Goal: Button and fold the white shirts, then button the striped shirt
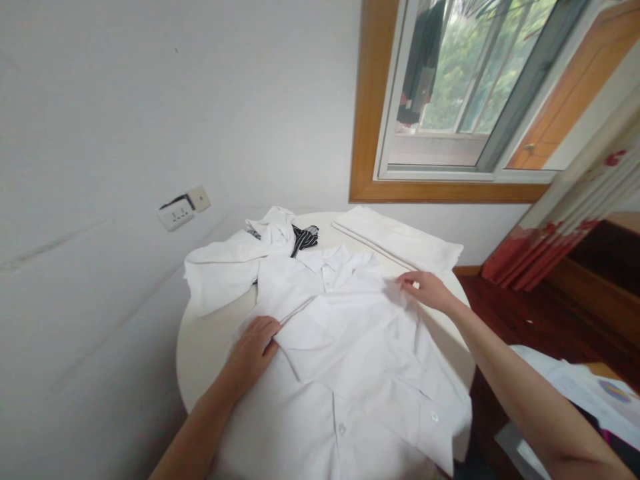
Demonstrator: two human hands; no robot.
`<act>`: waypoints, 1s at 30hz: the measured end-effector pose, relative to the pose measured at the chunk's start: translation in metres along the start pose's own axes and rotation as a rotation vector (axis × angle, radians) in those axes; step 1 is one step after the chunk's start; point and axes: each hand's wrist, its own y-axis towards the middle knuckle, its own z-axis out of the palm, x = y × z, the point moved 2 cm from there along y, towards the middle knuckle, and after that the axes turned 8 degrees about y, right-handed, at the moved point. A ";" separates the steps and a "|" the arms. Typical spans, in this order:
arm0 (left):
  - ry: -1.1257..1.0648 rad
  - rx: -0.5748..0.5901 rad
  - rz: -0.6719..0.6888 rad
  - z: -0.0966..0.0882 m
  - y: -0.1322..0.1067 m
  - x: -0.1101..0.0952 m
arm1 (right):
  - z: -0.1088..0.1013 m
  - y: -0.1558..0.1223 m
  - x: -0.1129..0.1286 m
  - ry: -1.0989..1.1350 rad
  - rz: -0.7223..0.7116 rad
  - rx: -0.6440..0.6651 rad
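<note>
A white shirt (pixel 345 340) covers the middle of the round bench (pixel 200 357), leaving open strips left and right. The right hand (pixel 406 283) pinches its right edge; the left hand (pixel 257 340), loosely curled, lies at its left side, grip unclear.

No text can be read; the oval print (pixel 615 391) at right is blurred.

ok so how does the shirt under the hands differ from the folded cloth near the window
The shirt lies spread and rumpled, while the folded cloth forms a flatter, neater strip. The shirt shows a collar and buttons; the folded cloth shows neither. The shirt covers far more of the table than the folded cloth. Both are white.
</note>
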 end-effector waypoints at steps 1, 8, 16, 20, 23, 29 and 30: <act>0.000 0.007 -0.001 0.000 0.000 0.000 | 0.000 0.012 0.000 -0.046 0.078 -0.056; 0.013 0.012 0.003 -0.002 0.002 -0.002 | 0.040 0.069 0.019 -0.363 0.399 -0.054; 0.039 0.009 -0.005 -0.004 0.000 -0.006 | 0.056 0.075 0.016 -0.393 0.425 -0.114; 0.037 0.006 -0.032 -0.002 -0.003 -0.004 | 0.057 0.072 0.011 -0.422 0.382 -0.114; 0.030 0.003 -0.043 -0.002 -0.003 -0.004 | 0.056 0.070 0.007 -0.418 0.382 -0.133; 0.029 0.026 -0.047 -0.002 0.000 -0.005 | 0.041 0.078 0.007 -0.382 0.414 -0.147; 0.027 0.028 -0.047 -0.003 0.000 -0.006 | 0.039 0.082 0.009 -0.373 0.414 -0.152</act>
